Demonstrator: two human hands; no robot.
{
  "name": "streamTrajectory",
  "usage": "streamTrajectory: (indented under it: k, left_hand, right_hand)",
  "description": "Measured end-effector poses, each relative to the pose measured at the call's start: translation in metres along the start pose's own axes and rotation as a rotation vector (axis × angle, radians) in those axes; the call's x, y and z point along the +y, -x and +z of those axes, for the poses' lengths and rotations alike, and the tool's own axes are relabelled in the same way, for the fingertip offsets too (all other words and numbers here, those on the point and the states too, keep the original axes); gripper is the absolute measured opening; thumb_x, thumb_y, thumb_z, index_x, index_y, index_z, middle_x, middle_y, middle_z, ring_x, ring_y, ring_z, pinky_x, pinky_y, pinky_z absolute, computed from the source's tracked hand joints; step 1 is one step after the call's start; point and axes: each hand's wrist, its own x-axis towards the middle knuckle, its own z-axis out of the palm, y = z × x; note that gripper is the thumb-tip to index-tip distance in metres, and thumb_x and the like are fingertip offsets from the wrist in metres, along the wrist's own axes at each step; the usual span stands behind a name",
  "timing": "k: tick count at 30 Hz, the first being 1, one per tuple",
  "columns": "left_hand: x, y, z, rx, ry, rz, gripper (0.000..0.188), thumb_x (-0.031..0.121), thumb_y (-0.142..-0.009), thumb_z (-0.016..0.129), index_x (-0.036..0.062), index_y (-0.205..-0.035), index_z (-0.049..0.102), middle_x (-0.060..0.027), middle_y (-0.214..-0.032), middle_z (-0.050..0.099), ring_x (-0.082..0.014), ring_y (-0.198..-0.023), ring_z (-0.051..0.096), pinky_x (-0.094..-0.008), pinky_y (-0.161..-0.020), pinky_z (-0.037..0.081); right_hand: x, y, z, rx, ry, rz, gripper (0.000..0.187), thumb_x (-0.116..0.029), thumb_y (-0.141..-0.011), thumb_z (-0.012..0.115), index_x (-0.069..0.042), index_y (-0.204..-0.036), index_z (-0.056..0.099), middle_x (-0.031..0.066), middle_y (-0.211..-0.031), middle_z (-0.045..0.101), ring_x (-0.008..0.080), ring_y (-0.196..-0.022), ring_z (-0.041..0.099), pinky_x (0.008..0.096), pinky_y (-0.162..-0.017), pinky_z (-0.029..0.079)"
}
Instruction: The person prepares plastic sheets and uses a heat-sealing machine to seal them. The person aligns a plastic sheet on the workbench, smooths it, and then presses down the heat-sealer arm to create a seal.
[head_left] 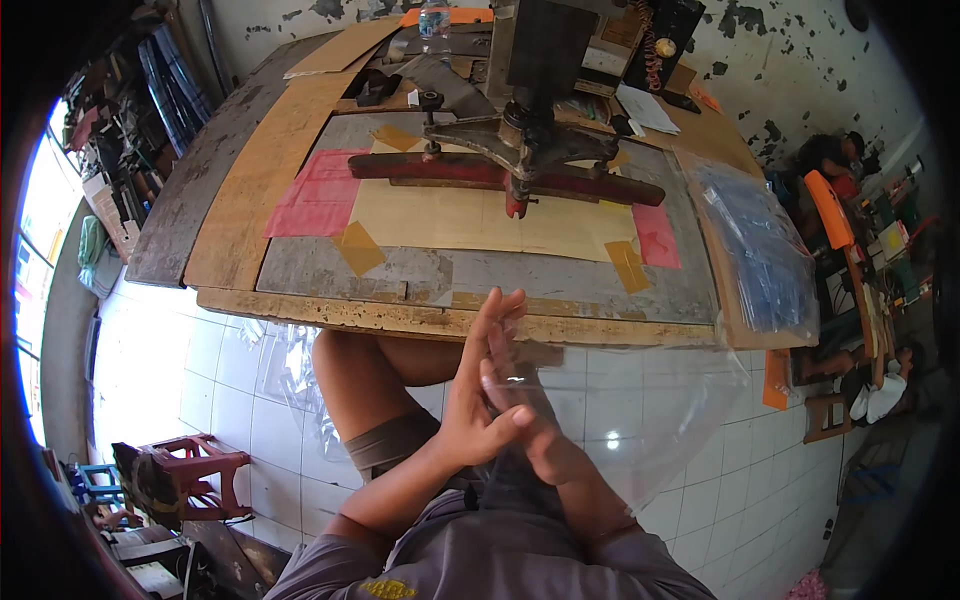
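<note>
Above my lap, at the table's front edge, my two hands meet with palms turned toward each other. My left hand (468,408) has its fingers stretched upward and its thumb reaching across to the right. Behind glossy film, my right hand (540,432) is partly blurred, and the film seems caught at its thumb and fingers. That thin clear plastic sheet (655,425) spreads from there to the right, over my right forearm. Beyond the hands, a cream sheet (450,222) lies on the grey board, with pink pieces (310,195) at its sides and brown tape (358,250) at its corners.
A heavy metal press with a dark red crossbar (440,168) stands over the cream sheet. A pile of clear plastic sheets (755,245) lies at the table's right end. A bottle (434,25) stands at the back. Red stools (205,475) are at left; people sit at far right.
</note>
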Motion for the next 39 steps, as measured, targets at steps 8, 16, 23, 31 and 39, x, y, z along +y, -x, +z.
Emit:
streamTrajectory:
  k: [8,16,23,31,39]
  left_hand:
    - [0.009,-0.001,-0.005,-0.009,0.129,0.008,0.128,0.073,-0.082,0.074,-0.0002,-0.168,0.012,-0.0280,-0.168,0.027,-0.0408,-0.155,0.030,-0.0539,-0.125,0.023]
    - [0.012,0.001,-0.014,0.002,0.179,-0.052,0.122,0.072,-0.081,0.075,-0.0023,-0.164,0.025,-0.0270,-0.167,0.030,-0.0420,-0.153,0.035,-0.0559,-0.122,0.031]
    - [0.007,0.005,-0.021,-0.049,0.135,0.011,0.107,0.059,-0.087,0.074,-0.0032,-0.162,0.029,-0.0272,-0.166,0.031,-0.0399,-0.151,0.038,-0.0532,-0.123,0.030]
    - [0.006,0.003,-0.010,0.014,0.110,0.001,0.125,0.064,-0.085,0.075,0.0027,-0.169,0.005,-0.0277,-0.167,0.028,-0.0401,-0.152,0.037,-0.0536,-0.123,0.028]
    - [0.011,0.002,-0.004,-0.036,0.165,-0.155,0.124,0.068,-0.083,0.073,0.0035,-0.168,0.010,-0.0268,-0.166,0.028,-0.0386,-0.151,0.036,-0.0535,-0.124,0.027]
  right_hand:
    - [0.001,-0.008,0.008,-0.056,0.223,-0.112,0.071,-0.063,-0.109,0.029,-0.019,-0.164,0.041,0.0276,-0.174,0.010,0.0480,-0.161,0.005,0.0619,-0.127,0.004]
    - [0.010,-0.004,0.010,-0.028,0.389,-0.145,0.080,-0.059,-0.101,0.059,-0.024,-0.167,0.031,0.0288,-0.171,0.016,0.0489,-0.158,0.019,0.0599,-0.125,0.020]
    - [-0.005,0.001,0.012,0.212,0.446,-0.072,0.082,-0.043,-0.092,0.078,-0.012,-0.159,0.042,0.0300,-0.165,0.030,0.0479,-0.156,0.025,0.0577,-0.123,0.026]
    - [0.002,0.003,0.002,0.022,0.360,-0.066,0.078,-0.034,-0.094,0.072,-0.006,-0.161,0.043,0.0324,-0.168,0.024,0.0493,-0.157,0.023,0.0575,-0.125,0.019]
    - [0.002,-0.004,0.006,0.058,0.336,-0.102,0.073,-0.034,-0.098,0.066,-0.011,-0.163,0.040,0.0322,-0.171,0.016,0.0523,-0.159,0.013,0.0594,-0.127,0.013]
